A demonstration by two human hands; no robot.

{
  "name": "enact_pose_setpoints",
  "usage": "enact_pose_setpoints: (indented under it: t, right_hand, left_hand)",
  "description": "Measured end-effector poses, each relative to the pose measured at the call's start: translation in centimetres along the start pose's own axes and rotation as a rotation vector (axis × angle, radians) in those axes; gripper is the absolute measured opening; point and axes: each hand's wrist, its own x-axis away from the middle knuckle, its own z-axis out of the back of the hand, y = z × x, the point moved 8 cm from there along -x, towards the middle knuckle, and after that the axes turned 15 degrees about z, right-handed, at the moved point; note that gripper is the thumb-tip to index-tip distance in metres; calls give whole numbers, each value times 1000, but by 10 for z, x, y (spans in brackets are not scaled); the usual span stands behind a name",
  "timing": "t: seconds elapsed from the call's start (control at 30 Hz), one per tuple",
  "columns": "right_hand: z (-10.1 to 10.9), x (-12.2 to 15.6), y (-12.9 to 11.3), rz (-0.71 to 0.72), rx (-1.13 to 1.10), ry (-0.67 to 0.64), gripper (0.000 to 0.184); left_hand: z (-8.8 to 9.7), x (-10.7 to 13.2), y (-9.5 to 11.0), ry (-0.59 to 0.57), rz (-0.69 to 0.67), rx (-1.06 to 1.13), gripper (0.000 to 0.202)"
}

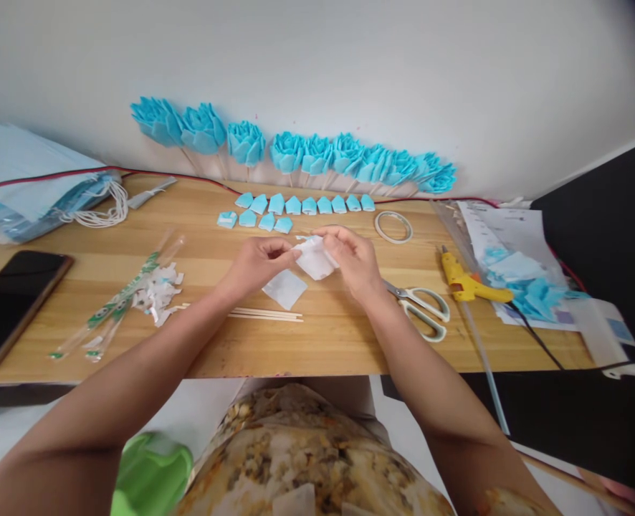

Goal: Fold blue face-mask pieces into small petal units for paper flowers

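Note:
My left hand [258, 262] and my right hand [352, 259] meet above the middle of the wooden table [350, 344]. Both pinch a small white folded piece of fabric [314, 256] between their fingertips. A second white square [284, 288] lies flat on the table just below the left hand. Thin wooden sticks [266, 314] lie in front of it. Behind my hands sit two rows of folded blue petals [296, 209], and several finished blue flowers [296, 150] on sticks lean against the wall.
Scissors [422, 309], a yellow glue gun [468, 283] and a tape ring [393, 226] lie to the right, with blue scraps on paper [522, 279]. Left: a black phone [11, 304], stick wrappers and white scraps [135, 290], a pack of masks [32, 193].

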Motion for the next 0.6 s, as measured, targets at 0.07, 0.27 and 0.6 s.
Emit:
enact_pose_setpoints:
  t: [0.07,0.27,0.6]
  right_hand:
    - [0,-1,-4,33,55,13,27]
    - [7,1,-2,47,110,133,23]
    - [9,3,11,-23,-41,242,29]
  left_hand:
    - [-1,0,0,-6,1,-12,30]
    - [-2,2,6,-20,-34,-13,30]
    - [3,-3,3,-33,-53,159,44]
